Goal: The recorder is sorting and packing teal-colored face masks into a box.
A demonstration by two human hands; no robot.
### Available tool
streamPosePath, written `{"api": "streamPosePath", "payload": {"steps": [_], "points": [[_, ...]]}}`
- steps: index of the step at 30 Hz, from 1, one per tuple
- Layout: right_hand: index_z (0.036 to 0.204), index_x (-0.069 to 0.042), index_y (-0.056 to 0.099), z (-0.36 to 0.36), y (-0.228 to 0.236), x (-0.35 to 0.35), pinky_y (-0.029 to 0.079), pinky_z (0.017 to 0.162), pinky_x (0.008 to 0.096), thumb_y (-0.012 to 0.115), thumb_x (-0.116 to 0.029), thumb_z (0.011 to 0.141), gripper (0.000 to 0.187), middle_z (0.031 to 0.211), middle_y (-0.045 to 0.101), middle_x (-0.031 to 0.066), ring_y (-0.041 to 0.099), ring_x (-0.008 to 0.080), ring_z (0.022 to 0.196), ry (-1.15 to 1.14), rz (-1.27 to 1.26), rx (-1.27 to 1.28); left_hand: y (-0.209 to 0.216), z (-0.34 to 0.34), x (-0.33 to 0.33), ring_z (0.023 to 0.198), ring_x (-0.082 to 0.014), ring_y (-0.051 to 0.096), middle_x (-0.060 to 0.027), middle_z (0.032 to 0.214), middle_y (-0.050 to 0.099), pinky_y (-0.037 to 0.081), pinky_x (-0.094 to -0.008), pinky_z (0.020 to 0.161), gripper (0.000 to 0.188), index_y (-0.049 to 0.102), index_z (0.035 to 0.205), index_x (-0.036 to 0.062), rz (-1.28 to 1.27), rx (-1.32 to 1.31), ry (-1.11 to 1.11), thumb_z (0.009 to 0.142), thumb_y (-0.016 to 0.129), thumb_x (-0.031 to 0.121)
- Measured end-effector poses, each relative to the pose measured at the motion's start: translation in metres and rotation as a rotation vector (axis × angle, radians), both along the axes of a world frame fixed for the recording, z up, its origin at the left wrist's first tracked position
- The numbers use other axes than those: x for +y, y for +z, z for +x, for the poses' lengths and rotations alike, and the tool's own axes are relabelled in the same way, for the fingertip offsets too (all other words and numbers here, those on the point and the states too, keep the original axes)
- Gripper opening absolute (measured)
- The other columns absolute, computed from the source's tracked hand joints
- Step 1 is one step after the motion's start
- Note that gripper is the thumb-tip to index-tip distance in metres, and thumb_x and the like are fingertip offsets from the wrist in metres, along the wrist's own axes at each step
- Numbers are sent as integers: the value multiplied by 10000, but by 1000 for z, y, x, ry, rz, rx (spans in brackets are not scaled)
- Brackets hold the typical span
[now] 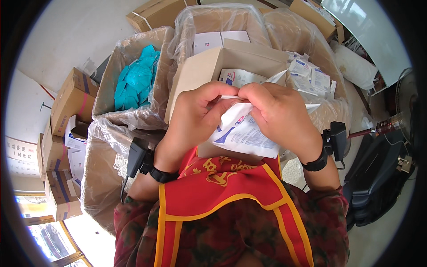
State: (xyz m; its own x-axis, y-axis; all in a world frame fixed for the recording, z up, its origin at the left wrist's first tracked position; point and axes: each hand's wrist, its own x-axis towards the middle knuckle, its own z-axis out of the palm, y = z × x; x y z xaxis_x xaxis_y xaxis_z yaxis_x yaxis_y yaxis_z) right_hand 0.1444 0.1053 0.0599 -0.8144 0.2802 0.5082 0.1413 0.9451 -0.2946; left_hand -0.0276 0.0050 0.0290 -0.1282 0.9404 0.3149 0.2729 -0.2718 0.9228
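plastic-lined cartons crowd the far side and the left, leaving a tight pocket of room over the open cardboard box point(195, 80) beneath the hands. its raised flap stands just beside the left hand point(192, 107), and loose white packets point(311, 78) lie beyond the right hand point(284, 113). on the near side, a red apron point(213, 191) with yellow edging sits close under the box.

both hands grasp the printed white packet point(249, 135), thumbs and fingers pinching its far edge with the fingertips nearly together. its body slopes from the grip toward the apron, a little to the right; whether that edge is folded or parted is hard to tell behind the fingers.

far left, one lined carton holds teal pieces point(138, 82); another, farther off, holds white boxes point(209, 43). brown cartons point(71, 104) stack at the left, and a black bag point(378, 178) rests at the right above pale floor point(384, 236).
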Motion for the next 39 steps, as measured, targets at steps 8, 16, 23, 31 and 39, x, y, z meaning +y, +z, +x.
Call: {"api": "streamPosePath", "payload": {"steps": [8, 16, 23, 31, 39], "points": [[906, -72, 558, 0, -4, 2, 490, 626, 426, 584, 16, 734, 195, 776, 636, 128, 631, 348, 753, 36, -116, 46, 4, 6, -8, 880, -96, 642, -70, 928, 694, 506, -228, 767, 214, 651, 1019, -25, 89, 140, 123, 876, 522, -119], [868, -82, 564, -2, -6, -6, 483, 600, 406, 611, -9, 697, 192, 734, 604, 90, 623, 303, 725, 39, 27, 57, -7, 11, -3, 619, -51, 570, -29, 756, 665, 445, -193, 553, 28, 642, 902, 13, -8, -341, 124, 889, 648, 37], [857, -116, 562, 4, 2, -31, 466, 569, 317, 626, -142, 729, 145, 715, 511, 21, 572, 198, 673, 141, 199, 6, -18, -20, 21, 669, -128, 639, -107, 777, 678, 513, -242, 622, 76, 593, 932, 4, -95, -704, 105, 907, 627, 67], [794, -72, 581, 33, 21, -26, 440, 521, 344, 623, -4, 680, 139, 658, 512, 69, 544, 255, 607, 93, 34, 162, -77, -83, 39, 582, -122, 598, -71, 732, 648, 482, -251, 541, 155, 606, 894, -23, -109, -260, 474, 893, 661, 122], [817, -57, 521, 17, -6, 10, 447, 570, 434, 607, 31, 694, 174, 701, 557, 141, 582, 355, 690, -125, 3, 91, -2, -36, 6, 983, -209, 600, -145, 1113, 615, 489, -327, 849, 578, 510, 1278, 25, 247, 214, 409, 786, 772, 179]]}}
